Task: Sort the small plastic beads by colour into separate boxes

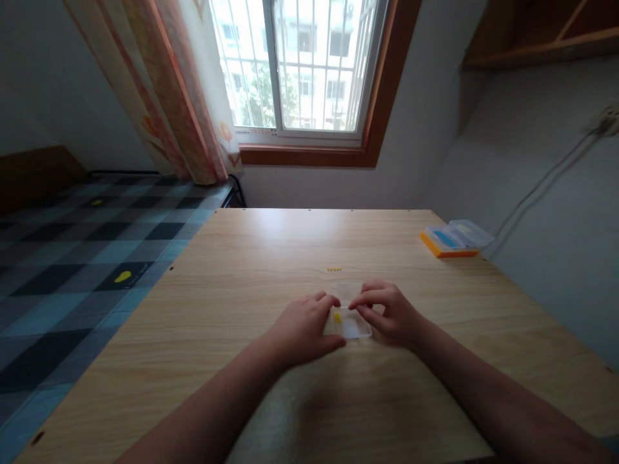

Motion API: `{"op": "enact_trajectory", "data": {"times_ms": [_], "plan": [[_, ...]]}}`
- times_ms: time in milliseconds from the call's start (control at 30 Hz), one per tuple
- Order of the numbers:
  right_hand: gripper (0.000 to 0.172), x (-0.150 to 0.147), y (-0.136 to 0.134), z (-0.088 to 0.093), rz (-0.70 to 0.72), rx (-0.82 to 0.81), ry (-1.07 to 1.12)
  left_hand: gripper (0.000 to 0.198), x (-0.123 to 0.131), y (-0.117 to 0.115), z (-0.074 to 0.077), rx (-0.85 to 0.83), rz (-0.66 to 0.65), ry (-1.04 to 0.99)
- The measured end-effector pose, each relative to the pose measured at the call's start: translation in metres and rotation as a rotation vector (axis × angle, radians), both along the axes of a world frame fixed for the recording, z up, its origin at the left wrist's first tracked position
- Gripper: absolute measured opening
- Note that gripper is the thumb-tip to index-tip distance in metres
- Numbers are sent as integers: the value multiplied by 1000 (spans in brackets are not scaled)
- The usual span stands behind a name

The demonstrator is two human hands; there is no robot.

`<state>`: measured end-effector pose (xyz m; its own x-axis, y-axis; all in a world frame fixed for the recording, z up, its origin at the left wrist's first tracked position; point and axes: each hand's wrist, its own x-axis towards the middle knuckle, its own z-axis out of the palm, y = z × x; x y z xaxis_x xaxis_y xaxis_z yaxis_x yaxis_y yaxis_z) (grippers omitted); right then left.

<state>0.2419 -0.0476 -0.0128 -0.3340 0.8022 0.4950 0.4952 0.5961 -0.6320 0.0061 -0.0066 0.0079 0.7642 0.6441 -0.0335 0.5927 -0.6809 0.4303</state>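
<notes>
A small clear plastic box (352,327) lies on the wooden table (251,270) in front of me, its lid tilted up at the far side. A tiny yellow piece (337,316) shows at the box's left edge. My left hand (302,328) curls round the box's left side, fingers pressed to it. My right hand (389,312) pinches the lid's edge from the right with thumb and forefinger. A short row of small yellow bits (334,269) lies on the table just beyond the box.
An orange case with a clear lid and blue contents (452,238) sits at the table's far right, near the wall. A bed with a checked blue cover (72,258) runs along the left. A window and curtain stand behind the table.
</notes>
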Motion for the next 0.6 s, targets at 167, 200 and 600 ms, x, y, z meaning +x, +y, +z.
{"op": "enact_trajectory", "data": {"times_ms": [167, 200, 600], "plan": [[21, -2, -6, -2, 87, -8, -249, 54, -2, 1, -3, 32, -4, -17], [22, -1, -6, -3, 85, -12, -289, 54, -2, 1, -3, 33, -2, -15], [17, -7, -4, 4, 54, -30, -484, 51, 1, 1, 1, 16, 13, -1]]}}
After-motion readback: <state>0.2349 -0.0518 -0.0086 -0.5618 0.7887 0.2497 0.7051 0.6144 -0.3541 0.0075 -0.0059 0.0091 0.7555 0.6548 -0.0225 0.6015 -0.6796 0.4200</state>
